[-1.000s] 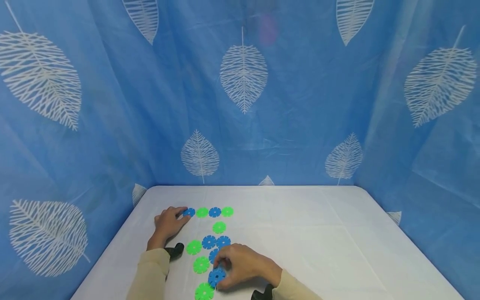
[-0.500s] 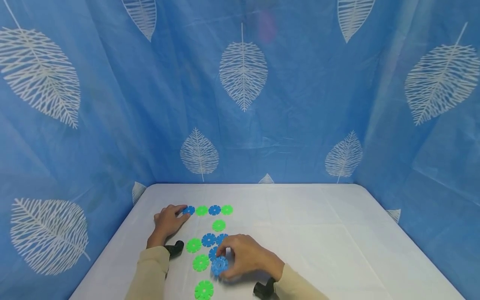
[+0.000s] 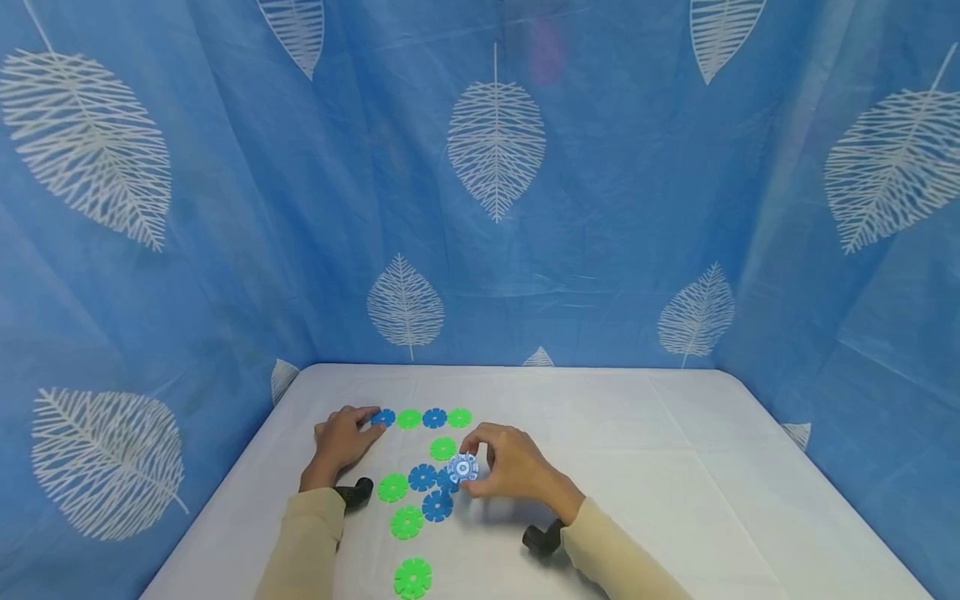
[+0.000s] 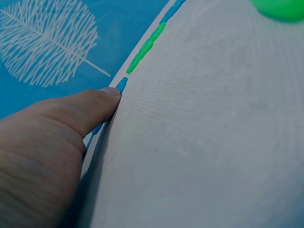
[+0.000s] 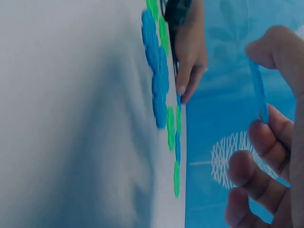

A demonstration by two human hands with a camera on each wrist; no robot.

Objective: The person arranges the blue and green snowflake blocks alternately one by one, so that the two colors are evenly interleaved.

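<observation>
In the head view my right hand pinches a blue notched snowflake disc by its edges, raised above the table; the right wrist view shows this disc edge-on between thumb and fingertip. My left hand rests at the far left, its thumb and a finger at either edge of a flat blue disc. That disc begins a back row with a green disc, another blue disc and a green one. Below the raised disc lie more blue discs, one partly covered.
Single green discs lie in front of the row, with others down the left and one near the front. White cloth covers the table. A blue leaf-print curtain encloses its back and sides.
My right hand has lifted a blue disc from the front of the group and carried it away from me, over the other blue discs. My left hand stays at the row's left end.
</observation>
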